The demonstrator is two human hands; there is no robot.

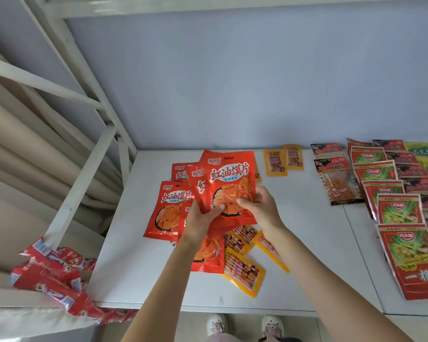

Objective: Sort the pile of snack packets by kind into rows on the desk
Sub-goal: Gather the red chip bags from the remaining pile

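Both hands up over the white desk (294, 243), holding a fan of orange-red chili bun-chip packets (229, 183). Left hand (200, 220) grips the fan's lower edge, thumb on the front; its fingers are hidden behind the packets. Right hand (260, 206) pinches the front packet's right side, thumb on the printed face, other fingers mostly out of sight behind. How many packets are in the fan can't be told; at least 2 fronts show, w/ the rear one half covered.

More of the same kind lie flat beneath & left: one (166, 211) fully readable, others overlapped or blocked by the hands & forearms. Yellow sausage-stick packets (244, 272) lie near the desk front, partly under the arms & the red ones; 2 more yellow ones (283, 162) sit side by side toward the wall.

Right side: rows of red-and-green packets (395, 208), then dark red-black packets (339, 180) w/ clear windows. Farther right rows run off frame; the green packets (423, 150) at far corner are blurred, print unreadable.

Far left, red-white-blue small packets (52, 275) are heaped off the desk's edge on a pale surface, crumpled, print not legible. Shoes show at the bottom edge, cut off.
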